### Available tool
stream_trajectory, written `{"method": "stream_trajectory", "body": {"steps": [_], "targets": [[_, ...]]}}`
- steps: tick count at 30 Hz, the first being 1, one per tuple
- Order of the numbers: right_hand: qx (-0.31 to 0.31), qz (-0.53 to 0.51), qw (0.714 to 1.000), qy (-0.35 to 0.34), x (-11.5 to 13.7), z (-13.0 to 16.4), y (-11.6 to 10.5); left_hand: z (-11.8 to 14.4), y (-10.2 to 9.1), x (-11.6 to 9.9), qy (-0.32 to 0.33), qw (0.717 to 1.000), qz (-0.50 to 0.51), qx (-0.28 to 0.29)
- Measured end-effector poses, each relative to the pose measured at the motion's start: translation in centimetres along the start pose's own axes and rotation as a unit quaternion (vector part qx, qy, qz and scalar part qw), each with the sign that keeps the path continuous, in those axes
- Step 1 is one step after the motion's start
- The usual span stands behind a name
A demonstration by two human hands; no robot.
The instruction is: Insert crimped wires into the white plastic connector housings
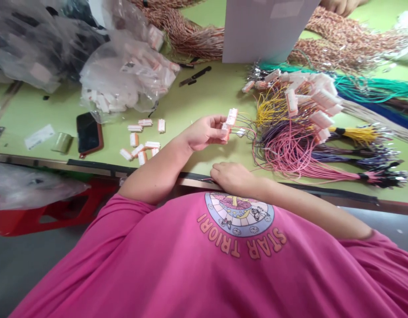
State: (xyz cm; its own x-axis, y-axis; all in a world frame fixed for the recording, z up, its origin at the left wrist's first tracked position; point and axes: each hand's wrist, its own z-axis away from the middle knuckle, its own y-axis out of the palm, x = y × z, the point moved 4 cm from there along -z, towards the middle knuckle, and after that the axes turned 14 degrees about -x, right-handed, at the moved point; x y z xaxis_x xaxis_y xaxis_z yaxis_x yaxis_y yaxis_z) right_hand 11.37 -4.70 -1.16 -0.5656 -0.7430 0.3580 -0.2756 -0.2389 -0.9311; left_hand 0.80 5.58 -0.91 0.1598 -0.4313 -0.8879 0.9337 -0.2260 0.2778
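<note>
My left hand [207,133] is closed, its thumb and fingers pinching a white and orange wire connector [231,117] above the green table. Thin dark and pink wires run from the connector to the right. A small white connector piece [240,132] hangs or lies just beside these wires; I cannot tell which. My right hand [233,178] rests at the table's front edge with its fingers curled in. A thin dark object [205,179] shows by its fingertips, too small to name. Several loose white and orange connectors [142,148] lie left of my left forearm.
Bundled pink, yellow and purple wires [296,145] with connectors lie at the right. Clear bags of connectors [124,79], a cutter knife [195,76], a phone [89,134] and a tape roll [62,142] are leftward. A grey panel [261,31] stands behind; another person's hand [339,6] shows beyond.
</note>
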Motion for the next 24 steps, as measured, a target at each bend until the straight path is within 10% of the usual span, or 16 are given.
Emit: {"method": "stream_trajectory", "body": {"steps": [7,13,24], "targets": [[-0.221,-0.271,0.931,0.107,-2.2,0.5,-3.4,-0.2,-0.2,0.3,0.006,1.0,0.0,0.018],[-0.34,-0.152,0.918,0.139,-4.3,1.6,-4.3,-0.1,0.1,0.4,0.001,0.999,0.019,0.032],[-0.23,-0.122,0.925,0.276,-6.3,1.8,-4.3,-0.6,0.0,1.0,-0.005,0.999,0.026,0.041]]}}
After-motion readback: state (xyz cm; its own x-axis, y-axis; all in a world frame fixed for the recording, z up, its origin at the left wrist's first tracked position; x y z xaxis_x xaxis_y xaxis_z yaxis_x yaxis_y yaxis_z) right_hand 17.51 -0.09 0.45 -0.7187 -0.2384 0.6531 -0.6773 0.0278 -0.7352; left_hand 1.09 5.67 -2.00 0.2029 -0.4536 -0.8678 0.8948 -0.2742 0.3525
